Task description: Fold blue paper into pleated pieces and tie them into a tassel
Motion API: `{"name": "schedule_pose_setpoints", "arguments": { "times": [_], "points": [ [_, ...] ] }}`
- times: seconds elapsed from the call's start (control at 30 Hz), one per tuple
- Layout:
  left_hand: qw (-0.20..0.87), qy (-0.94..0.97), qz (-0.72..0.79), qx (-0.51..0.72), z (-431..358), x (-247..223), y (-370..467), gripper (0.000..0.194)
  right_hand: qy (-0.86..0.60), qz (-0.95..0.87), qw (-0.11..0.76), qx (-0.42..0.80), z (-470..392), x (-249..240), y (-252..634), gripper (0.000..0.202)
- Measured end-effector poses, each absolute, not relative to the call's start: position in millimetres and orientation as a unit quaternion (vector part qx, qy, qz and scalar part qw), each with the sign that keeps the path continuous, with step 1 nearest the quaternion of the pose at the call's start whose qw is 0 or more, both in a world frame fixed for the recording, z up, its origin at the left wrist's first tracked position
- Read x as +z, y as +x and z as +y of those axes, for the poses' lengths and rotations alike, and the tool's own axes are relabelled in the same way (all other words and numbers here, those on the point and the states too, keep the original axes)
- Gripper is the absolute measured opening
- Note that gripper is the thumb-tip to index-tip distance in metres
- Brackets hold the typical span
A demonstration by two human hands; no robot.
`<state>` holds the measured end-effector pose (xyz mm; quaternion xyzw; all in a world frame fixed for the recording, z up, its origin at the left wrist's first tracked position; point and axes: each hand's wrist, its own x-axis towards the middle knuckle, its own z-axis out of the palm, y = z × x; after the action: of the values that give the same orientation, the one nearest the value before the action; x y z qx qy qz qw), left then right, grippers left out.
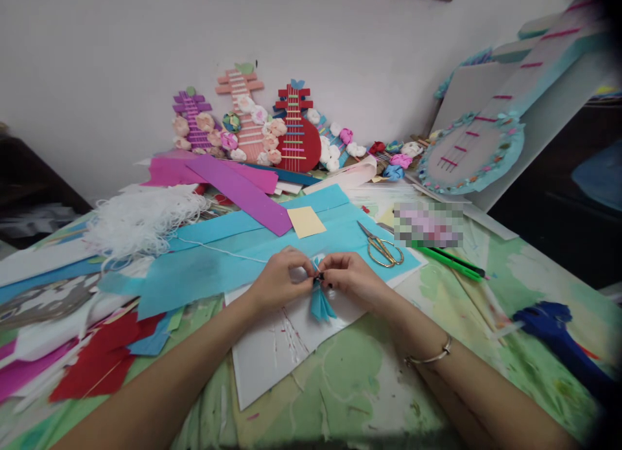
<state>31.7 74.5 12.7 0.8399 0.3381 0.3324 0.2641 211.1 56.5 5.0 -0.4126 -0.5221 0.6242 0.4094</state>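
Observation:
A small piece of blue crepe paper (321, 306) is gathered at its middle, its lower end fanned out in pleats. My left hand (279, 278) and my right hand (357, 280) pinch it from either side, fingertips nearly meeting at the gathered part. White string (228, 250) runs from a loose white heap (146, 218) to my left hand; its end is hidden among the fingers. Both hands are over a white board (262, 359) and blue crepe sheets (204, 275). Gold-handled scissors (383, 250) lie open-bladed just beyond my right hand.
A green cutter (451, 263) and a blue glue gun (558, 340) lie at right. Purple paper (243, 194) and a yellow card (306, 222) are ahead. Paper lutes (296, 139) with flowers line the wall; a larger one (473, 149) leans at right. Red paper scraps (107, 356) lie left.

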Motion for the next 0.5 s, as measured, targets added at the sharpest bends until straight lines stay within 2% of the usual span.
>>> {"name": "schedule_pose_setpoints", "arguments": {
  "times": [0.23,0.5],
  "points": [
    [0.32,0.825,0.351,0.306,74.6,12.0,31.5,0.005,-0.436,-0.591,0.397,0.55,58.6,4.2,211.2,0.008],
    [0.363,0.801,0.361,0.309,77.2,10.5,28.9,0.008,-0.456,-0.675,0.419,0.402,55.1,0.8,205.4,0.011]
  ]
}}
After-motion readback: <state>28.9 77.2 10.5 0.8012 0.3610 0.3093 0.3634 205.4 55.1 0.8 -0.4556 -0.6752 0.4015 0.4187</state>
